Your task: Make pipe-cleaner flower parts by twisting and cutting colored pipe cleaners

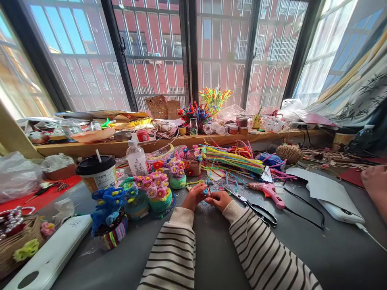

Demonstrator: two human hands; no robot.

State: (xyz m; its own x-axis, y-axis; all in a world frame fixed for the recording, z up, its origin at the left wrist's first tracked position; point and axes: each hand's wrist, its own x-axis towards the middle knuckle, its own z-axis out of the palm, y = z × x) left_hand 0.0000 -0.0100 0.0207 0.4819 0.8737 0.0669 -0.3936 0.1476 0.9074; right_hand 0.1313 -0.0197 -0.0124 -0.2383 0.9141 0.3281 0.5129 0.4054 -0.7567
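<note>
barred windows (157, 52) look out on a reddish building, and below them a cluttered wooden ledge (169, 144) runs along the far side of a dark grey table (211, 257). at the middle of the table, the left hand (195, 196) and the right hand (220, 200) meet, almost touching. the left fingertips are pinched on a blue fuzzy stem (208, 183), which rises from between the hands toward the far side. the right fingers are curled in close to it; whether they grip it cannot be told. just right of the right hand lie black-handled scissors (262, 213), then a pink glue gun (269, 194). beyond the hands is a bundle of yellow and green stems (238, 158). to the left stand pots of pink fuzzy flowers (156, 185) and a lidded drink cup (98, 173). at the far right edge, another person's hand (375, 181) rests near a red sheet (350, 177).
</note>
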